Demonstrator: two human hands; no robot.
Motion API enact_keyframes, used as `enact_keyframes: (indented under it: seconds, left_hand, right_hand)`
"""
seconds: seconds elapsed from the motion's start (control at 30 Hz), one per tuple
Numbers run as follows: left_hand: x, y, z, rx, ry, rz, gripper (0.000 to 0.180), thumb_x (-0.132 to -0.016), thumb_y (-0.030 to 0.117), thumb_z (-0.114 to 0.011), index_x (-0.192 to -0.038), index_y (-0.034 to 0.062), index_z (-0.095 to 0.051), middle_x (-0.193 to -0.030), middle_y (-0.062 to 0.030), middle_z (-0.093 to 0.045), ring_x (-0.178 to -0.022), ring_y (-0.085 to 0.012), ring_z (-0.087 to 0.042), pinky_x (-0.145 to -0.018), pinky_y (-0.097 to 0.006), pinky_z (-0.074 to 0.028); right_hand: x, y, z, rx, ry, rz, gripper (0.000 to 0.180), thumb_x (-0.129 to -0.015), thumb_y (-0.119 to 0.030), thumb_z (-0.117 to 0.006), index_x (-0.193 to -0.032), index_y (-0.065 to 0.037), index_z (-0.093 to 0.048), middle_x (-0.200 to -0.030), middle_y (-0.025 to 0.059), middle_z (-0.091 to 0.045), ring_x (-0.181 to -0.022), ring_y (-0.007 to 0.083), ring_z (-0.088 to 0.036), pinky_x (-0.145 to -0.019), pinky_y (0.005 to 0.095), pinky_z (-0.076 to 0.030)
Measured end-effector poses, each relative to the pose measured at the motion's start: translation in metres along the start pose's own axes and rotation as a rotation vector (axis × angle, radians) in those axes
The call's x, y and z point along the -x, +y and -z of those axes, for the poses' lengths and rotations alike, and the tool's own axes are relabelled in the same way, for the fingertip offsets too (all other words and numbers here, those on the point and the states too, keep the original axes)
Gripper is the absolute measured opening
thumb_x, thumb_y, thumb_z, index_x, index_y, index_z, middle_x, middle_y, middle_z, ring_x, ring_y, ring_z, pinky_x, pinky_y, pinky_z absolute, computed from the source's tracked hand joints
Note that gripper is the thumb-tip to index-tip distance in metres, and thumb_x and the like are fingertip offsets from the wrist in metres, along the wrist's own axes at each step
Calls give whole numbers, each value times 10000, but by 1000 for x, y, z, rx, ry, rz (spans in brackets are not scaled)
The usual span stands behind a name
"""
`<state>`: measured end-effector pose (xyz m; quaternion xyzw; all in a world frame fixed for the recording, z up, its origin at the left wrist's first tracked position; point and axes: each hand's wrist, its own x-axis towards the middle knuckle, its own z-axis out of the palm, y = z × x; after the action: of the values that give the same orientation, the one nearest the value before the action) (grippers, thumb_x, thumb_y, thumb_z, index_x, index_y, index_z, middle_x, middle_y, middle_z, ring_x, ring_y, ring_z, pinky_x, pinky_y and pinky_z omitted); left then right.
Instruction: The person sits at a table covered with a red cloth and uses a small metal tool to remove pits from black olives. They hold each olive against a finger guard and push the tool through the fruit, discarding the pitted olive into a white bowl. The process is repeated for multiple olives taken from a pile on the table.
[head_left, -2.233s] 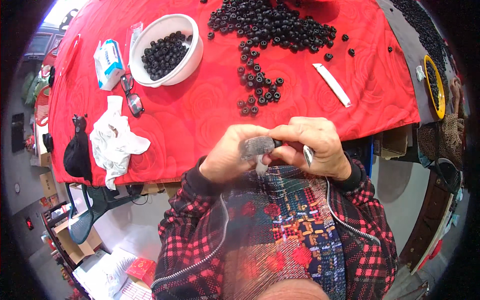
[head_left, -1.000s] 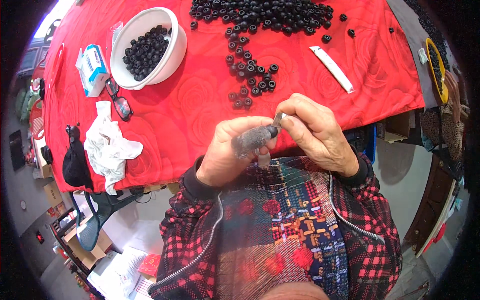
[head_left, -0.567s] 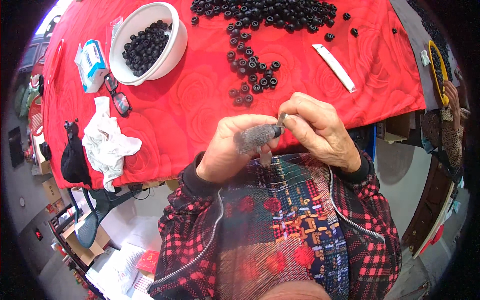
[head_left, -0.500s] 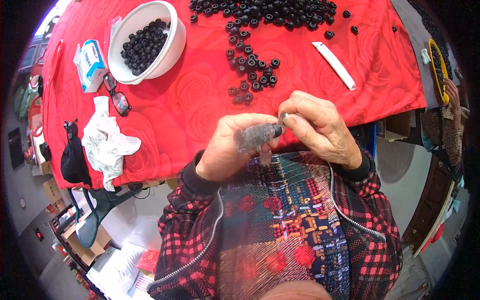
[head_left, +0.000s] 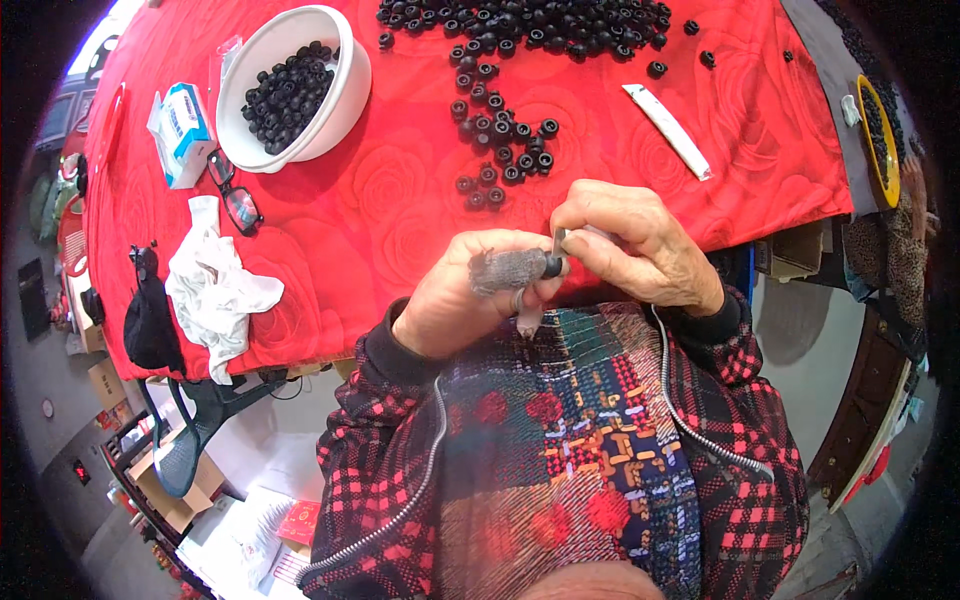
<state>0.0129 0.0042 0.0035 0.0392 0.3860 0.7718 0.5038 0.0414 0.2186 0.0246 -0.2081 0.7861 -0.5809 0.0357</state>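
Near the table's front edge, just above the person's lap, both hands meet over the red cloth. The left hand (head_left: pixel 462 305) has its fingers curled shut around a small grey fuzzy pad (head_left: pixel 505 270), with a little black ring-shaped part (head_left: pixel 551 266) pinched at the pad's right end. The right hand (head_left: pixel 632 248) comes in from the right, its fingers closed on a thin pale tool (head_left: pixel 560 241) whose tip sits right at the black part; how the tool meets the part is too small to tell. The two hands touch at that spot.

Just beyond the hands, on the red tablecloth (head_left: pixel 400 210), lies a loose cluster of black ring parts (head_left: pixel 498 150), and a much larger heap of the same parts (head_left: pixel 520 18) spreads along the far edge. A flat white stick (head_left: pixel 667 130) lies at an angle to the right of the cluster. On the far left stands a white bowl (head_left: pixel 345 95) holding more black parts, with a small blue and white box (head_left: pixel 181 133) beside it and a pair of glasses (head_left: pixel 235 198) just nearer. A crumpled white cloth (head_left: pixel 215 290) hangs over the near left edge, next to a black pouch (head_left: pixel 150 325). At the far right, a yellow-rimmed dish (head_left: pixel 876 130) holds dark pieces. The person wears a red and black checked jacket (head_left: pixel 740 450) over a patterned front.
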Motion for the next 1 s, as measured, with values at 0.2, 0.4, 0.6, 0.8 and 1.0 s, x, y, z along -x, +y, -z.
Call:
enact_keyframes:
  seconds: [0.2,0.4,0.6,0.8,1.0]
  left_hand:
    - [-1,0,1,3,-5,40,349,-867,223,-661,-1059,-58,-582,-884,-77,-598,-680,-144,-594,-576,-267,-498]
    - [0,0,-5,237,69,78,341,-871,256,-663,-1064,-14,-580,-861,-31,-580,-700,-128,-587,-583,-260,-484]
    - [-6,8,2,-111,148,-75,206,-885,194,-590,-992,18,-575,-797,21,-509,-706,-79,-498,-593,-241,-444]
    - [-7,6,3,50,51,-14,350,-898,324,-616,-1020,1,-557,-796,-1,-501,-675,-92,-496,-559,-246,-459]
    - [-7,0,10,75,-3,-57,392,-901,303,-619,-1122,-17,-570,-900,-30,-586,-792,-109,-591,-570,-261,-497]
  right_hand:
    - [-1,6,1,20,-17,49,103,-862,-78,-566,-872,23,-578,-745,108,-532,-671,240,-531,-604,341,-406]
    - [-2,6,3,35,-59,61,80,-852,-64,-574,-847,16,-572,-744,107,-519,-667,254,-526,-586,353,-402]
    - [2,0,-4,42,61,2,70,-863,-67,-592,-867,3,-585,-772,120,-550,-695,257,-564,-611,345,-436]
    - [-8,2,-4,83,188,-77,86,-880,-74,-587,-880,7,-613,-784,127,-581,-711,260,-596,-633,339,-461]
    - [-12,7,-7,78,119,-90,122,-889,-107,-569,-880,6,-614,-785,137,-584,-723,284,-593,-643,353,-463]
